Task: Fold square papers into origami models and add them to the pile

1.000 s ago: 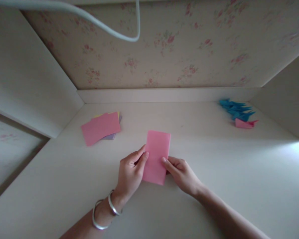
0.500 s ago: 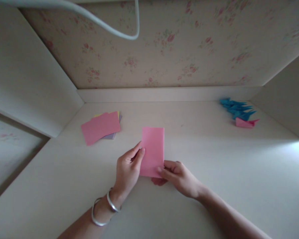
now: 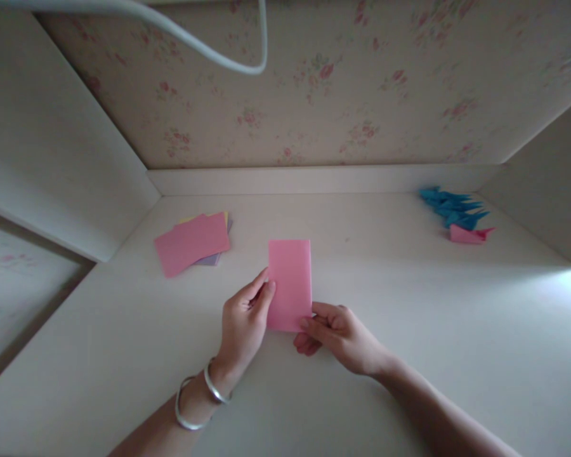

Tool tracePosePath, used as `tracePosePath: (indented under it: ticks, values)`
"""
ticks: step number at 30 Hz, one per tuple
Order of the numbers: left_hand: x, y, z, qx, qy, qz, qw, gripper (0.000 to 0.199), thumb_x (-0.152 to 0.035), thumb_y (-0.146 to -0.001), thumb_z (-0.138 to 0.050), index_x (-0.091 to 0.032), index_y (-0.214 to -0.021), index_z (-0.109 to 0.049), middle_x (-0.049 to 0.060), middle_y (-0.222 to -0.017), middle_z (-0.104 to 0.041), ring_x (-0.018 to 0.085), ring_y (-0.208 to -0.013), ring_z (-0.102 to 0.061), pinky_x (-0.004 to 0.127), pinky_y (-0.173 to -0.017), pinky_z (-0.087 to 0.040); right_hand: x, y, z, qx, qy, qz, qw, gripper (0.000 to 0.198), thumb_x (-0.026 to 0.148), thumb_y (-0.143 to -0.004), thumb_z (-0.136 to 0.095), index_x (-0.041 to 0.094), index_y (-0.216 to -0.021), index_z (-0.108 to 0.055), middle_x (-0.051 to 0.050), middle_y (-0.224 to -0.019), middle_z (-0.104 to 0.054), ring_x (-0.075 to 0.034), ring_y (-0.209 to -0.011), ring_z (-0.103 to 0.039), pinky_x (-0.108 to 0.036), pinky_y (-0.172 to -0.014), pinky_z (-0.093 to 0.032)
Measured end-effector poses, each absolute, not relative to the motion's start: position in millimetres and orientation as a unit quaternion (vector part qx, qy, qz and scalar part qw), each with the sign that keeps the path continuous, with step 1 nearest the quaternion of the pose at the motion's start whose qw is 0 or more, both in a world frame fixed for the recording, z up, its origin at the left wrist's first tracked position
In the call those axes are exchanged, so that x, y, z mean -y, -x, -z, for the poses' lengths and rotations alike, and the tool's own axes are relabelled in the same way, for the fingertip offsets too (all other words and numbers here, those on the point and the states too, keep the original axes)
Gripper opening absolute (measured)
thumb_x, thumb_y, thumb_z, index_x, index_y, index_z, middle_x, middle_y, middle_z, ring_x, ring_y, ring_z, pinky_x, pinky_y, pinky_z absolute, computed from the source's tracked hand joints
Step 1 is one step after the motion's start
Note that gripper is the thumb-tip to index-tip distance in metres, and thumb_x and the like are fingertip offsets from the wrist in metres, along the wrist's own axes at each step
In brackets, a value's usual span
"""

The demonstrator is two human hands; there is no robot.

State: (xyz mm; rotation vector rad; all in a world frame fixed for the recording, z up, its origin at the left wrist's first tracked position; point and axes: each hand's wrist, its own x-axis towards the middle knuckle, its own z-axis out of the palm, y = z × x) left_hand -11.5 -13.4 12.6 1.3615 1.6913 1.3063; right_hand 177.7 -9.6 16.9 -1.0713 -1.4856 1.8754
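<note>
A pink sheet of paper (image 3: pixel 289 282), an upright rectangle, is held between both hands above the white desk. My left hand (image 3: pixel 245 320) pinches its left edge, thumb on top and fingers behind. At the lower right corner, my right hand (image 3: pixel 340 336) grips the paper with the thumb on its face; some fingertips of that hand show below the sheet's bottom edge. Two silver bangles (image 3: pixel 190 406) circle my left wrist.
A stack of pink, yellow and purple paper (image 3: pixel 193 244) lies at the back left. Several blue folded paper figures (image 3: pixel 457 209) and one pink folded figure (image 3: pixel 469 235) sit at the back right. A white cable (image 3: pixel 209 57) hangs in front of the flowered wall.
The pink sheet has shifted slightly up and to the left. Both hands keep nearly the same grip on it.
</note>
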Motion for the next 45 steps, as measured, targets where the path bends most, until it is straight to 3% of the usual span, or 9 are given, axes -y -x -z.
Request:
tracePosePath:
  ticks: [9, 16, 20, 25, 27, 31, 45]
  values:
    - [13, 11, -12, -0.64, -0.504, -0.491, 0.31, 0.042, -0.042, -0.09, -0.065, -0.016, -0.123, -0.069, 0.01, -0.115, -0.075, 0.023, -0.099, -0.073, 0.031, -0.087, -0.058, 8, -180, -16, 0.553, 0.378, -0.694, 0.265, 0.037, 0.049, -0.091, -0.06, 0.015, -0.104, -0.063, -0.004, -0.069, -0.072, -0.015, -0.059, -0.068, -0.027, -0.059, -0.055]
    - [13, 12, -11, -0.637, -0.503, -0.488, 0.321, 0.044, -0.043, -0.09, -0.064, -0.017, -0.125, -0.068, 0.009, -0.118, -0.074, 0.022, -0.101, -0.072, 0.028, -0.087, -0.056, 7, -184, -13, 0.575, 0.42, -0.647, 0.273, 0.057, 0.051, -0.09, -0.061, 0.014, -0.133, -0.055, 0.001, -0.059, -0.065, -0.012, -0.052, -0.056, -0.024, -0.052, -0.042]
    - [12, 12, -10, -0.61, -0.532, -0.466, 0.359, 0.047, -0.044, -0.089, -0.064, -0.015, -0.127, -0.066, 0.006, -0.102, -0.079, 0.017, -0.082, -0.072, 0.023, -0.073, -0.056, 3, -185, -10, 0.531, 0.463, -0.606, 0.368, 0.052, 0.055, -0.091, -0.056, 0.013, -0.121, -0.061, 0.006, -0.053, -0.049, -0.011, -0.049, -0.044, -0.024, -0.049, -0.036]
    - [14, 10, -11, -0.559, -0.55, -0.442, 0.435, 0.05, -0.043, -0.089, -0.065, -0.014, -0.13, -0.064, 0.003, -0.083, -0.077, 0.013, -0.067, -0.066, 0.019, -0.061, -0.053, -3, -183, -10, 0.48, 0.441, -0.592, 0.474, 0.046, 0.049, -0.088, -0.063, 0.022, -0.124, -0.056, -0.003, -0.086, -0.064, -0.016, -0.07, -0.057, -0.028, -0.062, -0.048]
    - [15, 9, -12, -0.548, -0.55, -0.438, 0.452, 0.052, -0.042, -0.088, -0.066, -0.014, -0.132, -0.063, 0.002, -0.08, -0.075, 0.012, -0.067, -0.065, 0.019, -0.062, -0.053, -4, -182, -9, 0.464, 0.438, -0.598, 0.485, 0.05, 0.046, -0.086, -0.066, 0.025, -0.129, -0.051, -0.004, -0.096, -0.066, -0.016, -0.074, -0.058, -0.027, -0.061, -0.048]
    - [15, 10, -12, -0.541, -0.527, -0.441, 0.485, 0.054, -0.041, -0.085, -0.071, -0.014, -0.131, -0.061, 0.001, -0.078, -0.073, 0.012, -0.067, -0.064, 0.02, -0.063, -0.052, -5, -182, -6, 0.433, 0.446, -0.596, 0.509, 0.062, 0.042, -0.084, -0.07, 0.026, -0.138, -0.044, -0.001, -0.089, -0.065, -0.014, -0.07, -0.055, -0.026, -0.06, -0.047]
    - [13, 8, -12, -0.542, -0.489, -0.451, 0.514, 0.047, -0.042, -0.083, -0.073, -0.015, -0.12, -0.065, 0.001, -0.077, -0.071, 0.012, -0.067, -0.063, 0.02, -0.061, -0.049, -3, -182, -6, 0.415, 0.437, -0.613, 0.511, 0.064, 0.041, -0.083, -0.071, 0.025, -0.138, -0.043, 0.0, -0.087, -0.065, -0.013, -0.066, -0.055, -0.027, -0.06, -0.047]
